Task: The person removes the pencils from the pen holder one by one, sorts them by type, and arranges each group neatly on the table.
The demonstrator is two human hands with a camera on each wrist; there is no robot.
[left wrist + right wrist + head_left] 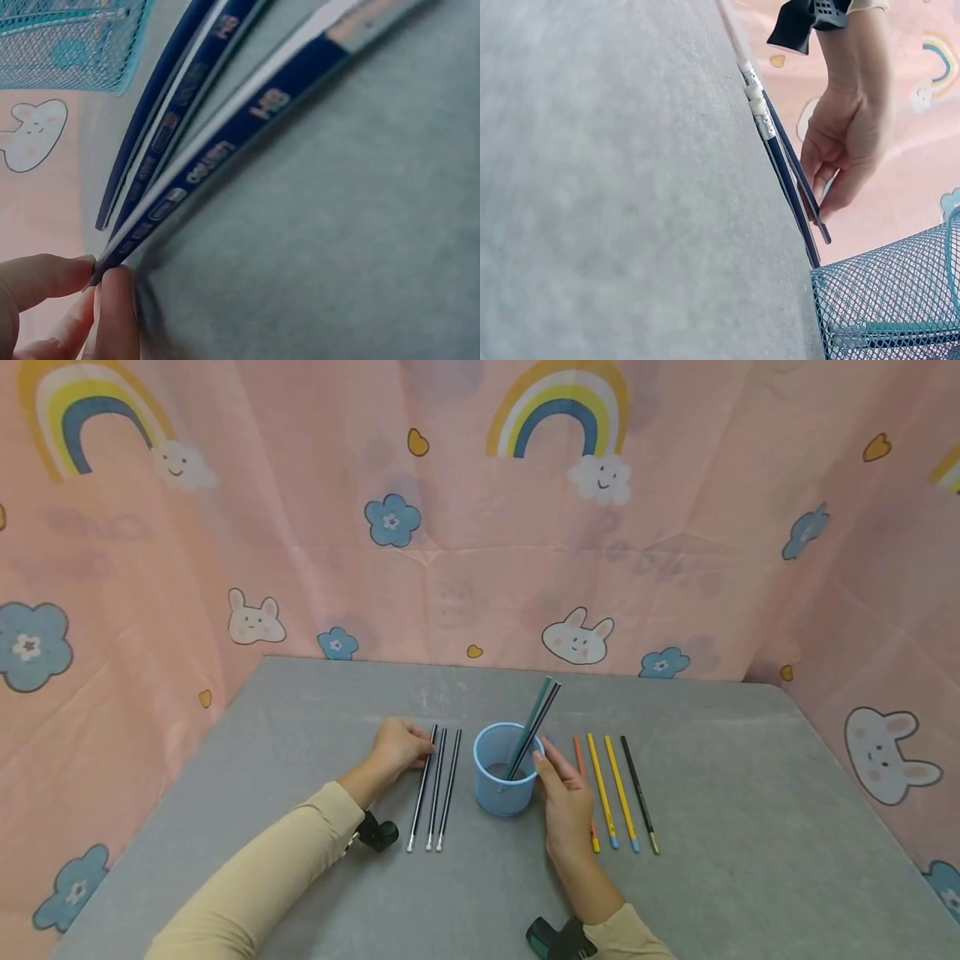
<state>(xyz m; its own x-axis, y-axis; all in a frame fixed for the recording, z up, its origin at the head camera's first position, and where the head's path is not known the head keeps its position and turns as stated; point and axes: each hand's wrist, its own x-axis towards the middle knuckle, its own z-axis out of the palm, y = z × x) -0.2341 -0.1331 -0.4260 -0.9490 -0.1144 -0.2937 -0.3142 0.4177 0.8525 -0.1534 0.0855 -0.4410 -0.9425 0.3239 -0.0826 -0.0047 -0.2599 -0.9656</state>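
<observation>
My left hand (pixel 397 747) pinches the far tip of a dark blue and white striped pencil (pixel 225 150) between thumb and fingers. In the right wrist view that pencil's tip end is tilted up off the table. Two similar pencils (pixel 442 789) lie beside it, roughly parallel, eraser ends towards me. My right hand (pixel 567 806) holds the right side of a light blue mesh pen cup (pixel 501 800), thumb near its rim. A green pencil (pixel 537 703) and at least one dark striped pencil (pixel 546 710) lean to the right inside the cup.
Right of the cup lie an orange pencil (pixel 578 756), two yellow pencils (pixel 615 777) and a black pencil (pixel 637 789), side by side. The grey table (pixel 750 827) meets a pink patterned curtain (pixel 450 585) at the back and sides.
</observation>
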